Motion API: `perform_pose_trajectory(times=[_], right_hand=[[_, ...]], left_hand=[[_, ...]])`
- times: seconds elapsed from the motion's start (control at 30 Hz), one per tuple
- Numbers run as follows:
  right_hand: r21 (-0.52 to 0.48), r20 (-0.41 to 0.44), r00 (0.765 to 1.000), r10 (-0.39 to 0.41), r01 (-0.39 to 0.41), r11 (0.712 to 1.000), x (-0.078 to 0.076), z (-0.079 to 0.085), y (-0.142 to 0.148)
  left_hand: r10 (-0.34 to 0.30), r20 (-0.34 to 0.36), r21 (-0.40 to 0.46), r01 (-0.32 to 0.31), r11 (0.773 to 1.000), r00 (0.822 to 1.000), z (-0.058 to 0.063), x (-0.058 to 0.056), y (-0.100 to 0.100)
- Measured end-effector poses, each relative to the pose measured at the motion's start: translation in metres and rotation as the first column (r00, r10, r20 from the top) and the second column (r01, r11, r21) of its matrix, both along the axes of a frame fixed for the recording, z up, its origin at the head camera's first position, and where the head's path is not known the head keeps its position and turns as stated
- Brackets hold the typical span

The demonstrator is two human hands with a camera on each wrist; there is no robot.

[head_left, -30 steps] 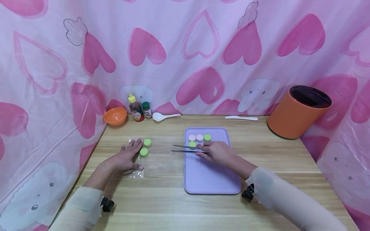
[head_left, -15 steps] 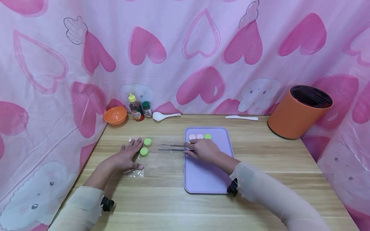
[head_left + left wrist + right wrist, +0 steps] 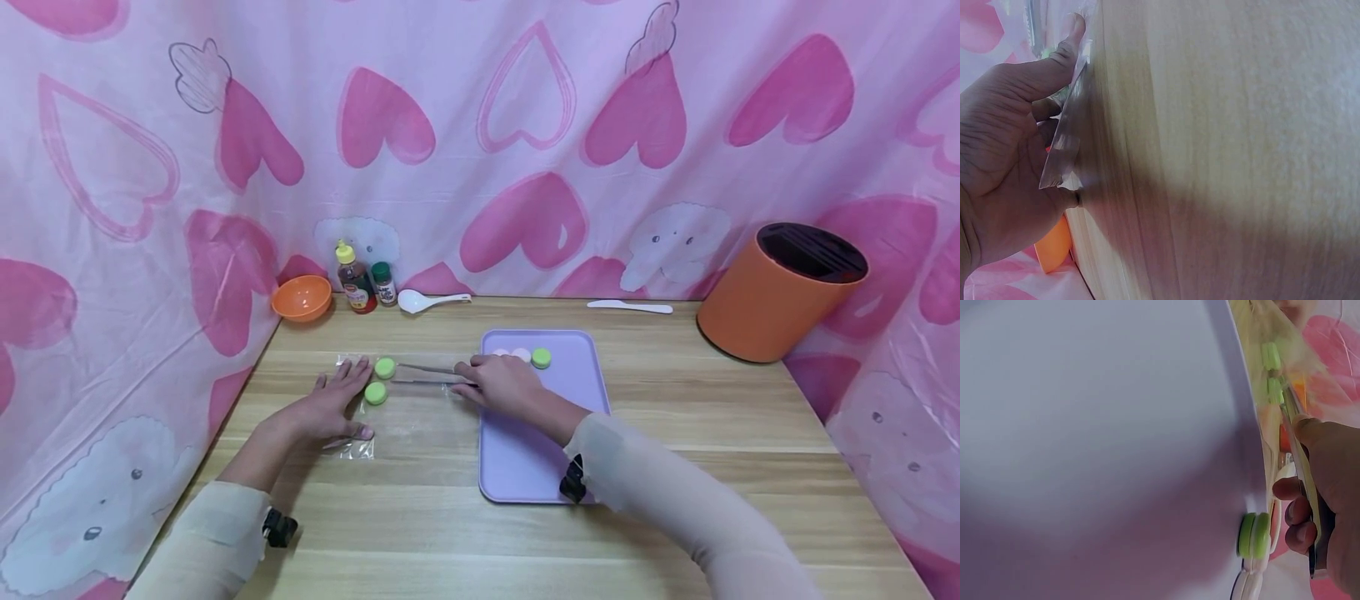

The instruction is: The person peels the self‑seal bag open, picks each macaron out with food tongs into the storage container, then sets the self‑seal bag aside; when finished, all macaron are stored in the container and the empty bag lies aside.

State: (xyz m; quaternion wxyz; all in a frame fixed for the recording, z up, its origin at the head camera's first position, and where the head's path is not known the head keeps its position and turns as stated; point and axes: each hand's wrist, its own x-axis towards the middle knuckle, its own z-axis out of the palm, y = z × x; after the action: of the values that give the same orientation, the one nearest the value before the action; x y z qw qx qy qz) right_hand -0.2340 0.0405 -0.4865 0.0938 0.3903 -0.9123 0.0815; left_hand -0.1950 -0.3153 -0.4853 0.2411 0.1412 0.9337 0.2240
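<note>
My left hand (image 3: pixel 330 414) rests with fingers spread on a clear plastic bag (image 3: pixel 412 429) lying flat on the table. Two green macarons (image 3: pixel 376 393) sit on the bag or inside it, just right of those fingers; I cannot tell which. My right hand (image 3: pixel 504 387) holds metal tongs (image 3: pixel 1302 465), pointing left. Their tips are apart, beside the farther green macaron (image 3: pixel 385 368). Under the right forearm lies a lilac tray (image 3: pixel 517 467). Along its far end are a green macaron (image 3: pixel 541 358) and pale pink macarons (image 3: pixel 521 354), partly hidden by the right hand.
Along the back edge stand an orange bowl (image 3: pixel 302 298), a yellow-capped sauce bottle (image 3: pixel 356 279), a green-capped jar (image 3: pixel 383 285), a white spoon (image 3: pixel 431 302) and a white knife (image 3: pixel 630 307). An orange knife block (image 3: pixel 776 296) stands at the back right. Patterned curtains border the table.
My right hand has moved left with the tongs, from over the tray to the green macarons on the left. The left hand has stayed in place on the plastic bag.
</note>
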Motion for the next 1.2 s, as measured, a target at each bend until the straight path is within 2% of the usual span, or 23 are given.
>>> perform_pose_trajectory(times=[0.23, 0.57, 1.07, 1.2], right_hand=[[-0.008, 0.041, 0.999, -0.022, 0.022, 1.0, 0.0, 0.001, -0.01], [0.073, 0.037, 0.997, -0.061, 0.058, 0.996, -0.002, 0.001, -0.021], [0.043, -0.029, 0.998, -0.052, 0.053, 0.998, -0.001, -0.006, -0.03], [0.04, -0.023, 0.998, -0.051, 0.052, 0.998, -0.001, -0.006, -0.03]], left_hand=[[-0.003, 0.001, 0.011, 0.003, 1.0, 1.0, 0.0, 0.0, 0.001], [-0.002, 0.001, 0.022, 0.002, 1.0, 1.0, -0.001, 0.0, 0.0], [-0.011, -0.015, 0.022, 0.012, 1.0, 1.0, -0.002, -0.001, -0.001], [-0.012, -0.015, 0.023, 0.012, 1.0, 1.0, -0.003, -0.001, -0.001]])
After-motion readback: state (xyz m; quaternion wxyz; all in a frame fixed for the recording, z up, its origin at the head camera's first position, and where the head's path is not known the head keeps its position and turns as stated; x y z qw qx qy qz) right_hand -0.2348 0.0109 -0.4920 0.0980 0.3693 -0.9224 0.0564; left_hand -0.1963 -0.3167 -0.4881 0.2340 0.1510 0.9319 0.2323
